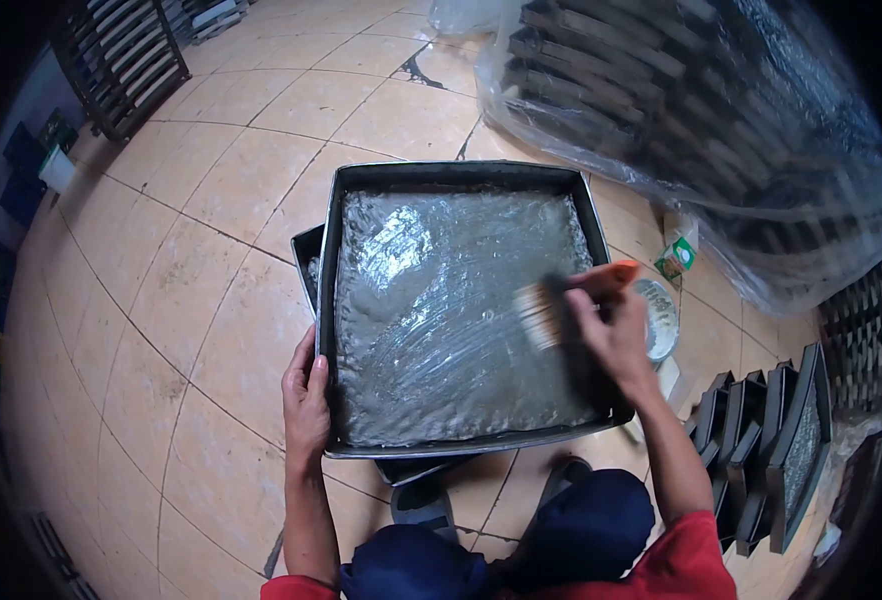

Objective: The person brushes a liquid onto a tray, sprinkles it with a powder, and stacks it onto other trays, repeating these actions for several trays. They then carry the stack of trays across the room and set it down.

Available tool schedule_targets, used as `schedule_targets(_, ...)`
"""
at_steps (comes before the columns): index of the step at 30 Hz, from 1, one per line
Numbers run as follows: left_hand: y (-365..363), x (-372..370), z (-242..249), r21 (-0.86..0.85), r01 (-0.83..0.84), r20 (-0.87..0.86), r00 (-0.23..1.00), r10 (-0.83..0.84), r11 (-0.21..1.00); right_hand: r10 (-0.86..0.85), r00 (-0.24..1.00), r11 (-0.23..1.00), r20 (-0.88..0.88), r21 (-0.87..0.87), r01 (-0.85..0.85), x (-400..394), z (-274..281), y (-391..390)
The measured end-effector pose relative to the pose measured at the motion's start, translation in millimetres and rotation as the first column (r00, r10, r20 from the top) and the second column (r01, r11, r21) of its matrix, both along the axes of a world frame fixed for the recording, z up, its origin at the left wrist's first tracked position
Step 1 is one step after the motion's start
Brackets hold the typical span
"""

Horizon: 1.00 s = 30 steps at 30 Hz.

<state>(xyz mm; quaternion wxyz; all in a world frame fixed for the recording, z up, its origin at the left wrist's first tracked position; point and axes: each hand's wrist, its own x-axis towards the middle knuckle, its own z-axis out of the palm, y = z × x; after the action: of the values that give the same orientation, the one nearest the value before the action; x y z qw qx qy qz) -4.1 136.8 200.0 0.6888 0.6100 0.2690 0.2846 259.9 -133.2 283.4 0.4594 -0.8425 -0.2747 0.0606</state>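
Note:
My left hand [308, 400] grips the left rim of a square dark metal tray [431, 330], near its front corner. The tray's inside has a wet, glossy grey coating with curved streaks across it. In my right hand [616, 325] is a wide brush [539, 316] with pale bristles and an orange handle. The bristles are over the right half of the tray floor and look blurred. Another dark tray [308, 243] sits beneath the first, its corners showing at the left and front. Just beyond my right hand stands a bowl [660, 322] with pale contents.
Several dark trays [761, 450] stand on edge at the right. Plastic sheeting [601, 150] covers stacked slatted racks at the back right. A small green-and-white packet [677, 257] is by the bowl. A dark rack [121, 60] leans at the back left on the tiled floor [211, 190].

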Motion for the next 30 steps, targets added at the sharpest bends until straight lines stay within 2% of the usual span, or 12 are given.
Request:
schedule_targets(3,0.0,1.6,0.8,0.001,-0.026,-0.017,1.0,0.026,1.0,0.369,0.835,0.923,0.408,-0.263,-0.279,0.1,12.0,2.3)
schedule_targets(6,3.3,-0.3,-6.6,0.0,-0.031,0.004,0.999,0.031,1.0,0.851,0.493,0.513,0.182,-0.084,-0.854,-63.7,4.7,74.6)
schedule_targets(8,5.4,-3.6,-11.9,0.01,-0.033,-0.001,0.999,0.033,0.999,0.972,0.229,0.225,0.061,0.062,-0.972,-65.0,-9.8,138.5)
schedule_targets(10,1.9,-4.7,-1.7,0.021,-0.023,-0.021,0.999,0.024,1.0,0.901,0.431,0.433,0.051,-0.171,-0.885,-19.8,2.6,203.0)
schedule_targets(14,3.0,-4.3,-3.5,0.139,-0.039,-0.083,0.995,0.05,0.99,0.586,0.639,0.808,0.498,-0.304,-0.504,108.5,-14.2,268.5)
schedule_targets(16,1.8,-3.3,1.0,0.149,-0.055,-0.128,0.989,0.074,0.987,0.733,0.628,0.68,0.26,-0.281,-0.678,73.5,1.3,234.3)
schedule_targets(18,1.0,-2.7,1.2,0.109,-0.065,-0.11,0.991,0.077,0.992,0.872,0.411,0.453,0.268,-0.118,-0.884,8.1,-4.3,177.1)
schedule_targets(21,3.1,2.7,3.1,0.084,-0.074,-0.113,0.99,0.084,0.994,0.903,0.412,0.418,0.12,-0.022,-0.908,6.1,-1.2,143.6)
schedule_targets(22,-0.1,0.7,3.1,0.074,-0.07,-0.13,0.988,0.079,0.995,0.907,0.417,0.416,0.057,0.022,-0.909,7.8,-4.9,127.3)
schedule_targets(24,-0.7,0.7,4.6,0.098,-0.052,-0.119,0.991,0.063,0.994,0.632,0.674,0.747,0.382,-0.071,-0.661,92.3,-10.3,137.9)
schedule_targets(28,3.5,-0.4,1.8,0.114,-0.042,-0.103,0.993,0.053,0.993,0.705,0.625,0.696,0.336,-0.155,-0.701,83.2,1.6,95.4)
schedule_targets(30,0.4,-0.5,-1.1,0.098,-0.055,-0.104,0.992,0.066,0.994,0.935,0.323,0.345,0.147,-0.157,-0.925,15.9,11.9,54.0)
